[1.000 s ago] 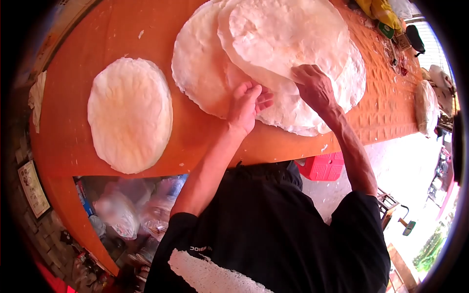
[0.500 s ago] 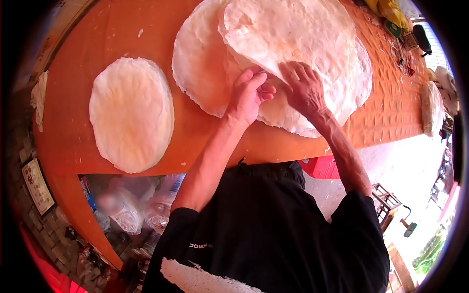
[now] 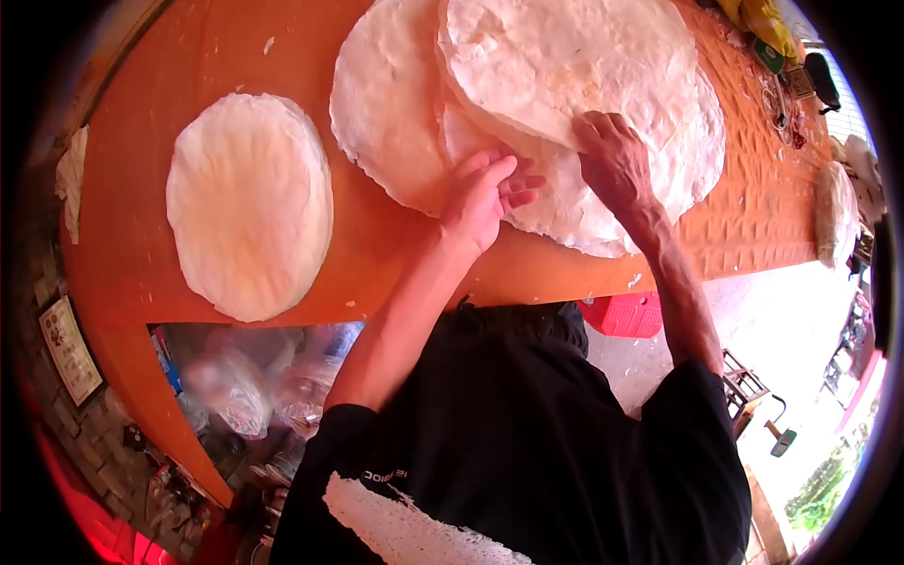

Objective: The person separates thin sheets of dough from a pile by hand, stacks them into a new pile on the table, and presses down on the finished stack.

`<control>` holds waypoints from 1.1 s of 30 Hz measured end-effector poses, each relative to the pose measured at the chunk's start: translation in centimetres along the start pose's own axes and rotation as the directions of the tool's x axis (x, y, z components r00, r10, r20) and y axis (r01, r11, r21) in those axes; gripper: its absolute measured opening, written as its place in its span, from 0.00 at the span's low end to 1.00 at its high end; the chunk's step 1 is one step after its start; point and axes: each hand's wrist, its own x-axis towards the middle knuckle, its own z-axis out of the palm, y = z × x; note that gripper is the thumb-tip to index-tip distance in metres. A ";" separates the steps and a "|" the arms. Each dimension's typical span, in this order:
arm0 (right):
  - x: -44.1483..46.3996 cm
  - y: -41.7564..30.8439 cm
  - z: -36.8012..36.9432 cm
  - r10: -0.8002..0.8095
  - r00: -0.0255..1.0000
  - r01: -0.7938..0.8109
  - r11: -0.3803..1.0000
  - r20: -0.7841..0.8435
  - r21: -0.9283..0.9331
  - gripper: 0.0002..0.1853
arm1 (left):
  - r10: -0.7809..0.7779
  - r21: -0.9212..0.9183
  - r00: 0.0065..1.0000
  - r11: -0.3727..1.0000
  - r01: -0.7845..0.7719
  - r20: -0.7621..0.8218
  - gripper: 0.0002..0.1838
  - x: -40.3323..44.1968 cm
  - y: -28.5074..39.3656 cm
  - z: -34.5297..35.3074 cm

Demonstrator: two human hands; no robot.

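Observation:
Large pale, round, thin sheets with ragged edges lie overlapping in a pile (image 3: 395,122) at the far middle of the table. Their material is hard to tell. My right hand (image 3: 617,165) has its fingers curled over the near edge of the top sheet (image 3: 565,56), which is lifted a little there. To its left, my left hand (image 3: 490,198) is palm up over the pile's near edge, fingers loosely apart and holding nothing. A separate stack of smaller oval pale sheets (image 3: 250,207) rests on the left part of the table.
The orange-covered table (image 3: 395,273) has a front edge close to my body. Plastic bags (image 3: 231,391) sit beneath it at left, with a red box (image 3: 621,314) below its front edge. A yellow bag (image 3: 763,24) and small tools lie at the far right.
My right hand has moved right and slightly up, its fingers now curled on the top sheet's edge. That sheet has shifted right. My left hand has opened and come away from the edge.

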 end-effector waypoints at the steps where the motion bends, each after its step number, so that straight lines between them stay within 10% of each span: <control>1: -0.2 0.0 0.0 -0.002 1.000 0.002 1.000 -0.001 -0.001 0.10 | 0.000 0.008 1.000 1.000 0.000 -0.013 0.10 0.2 0.0 0.2; 12: -1.9 -0.8 -0.7 -0.083 0.996 0.082 0.994 0.016 0.074 0.29 | 0.031 0.075 0.998 0.997 -0.034 0.046 0.10 0.3 0.1 2.5; 20: 1.1 3.0 -0.7 -0.083 0.983 0.096 0.992 -0.162 0.076 0.14 | 0.021 0.113 0.997 0.993 -0.029 0.074 0.13 -1.4 0.3 2.4; 23: 3.1 2.7 -7.9 0.212 0.967 -0.161 0.940 -0.143 0.302 0.15 | -0.019 0.254 1.000 0.967 0.019 -0.001 0.16 -4.5 -0.1 -0.9; 27: 3.1 -0.8 -12.4 -0.106 0.971 0.077 0.987 -0.214 -0.139 0.16 | 0.016 0.341 0.991 0.940 0.031 -0.135 0.16 -6.8 -1.3 -3.7; 33: -2.9 -1.7 -1.6 -0.039 0.990 0.030 0.998 0.138 0.063 0.08 | 0.021 0.228 0.994 0.974 0.003 -0.104 0.16 -6.5 -1.6 -3.4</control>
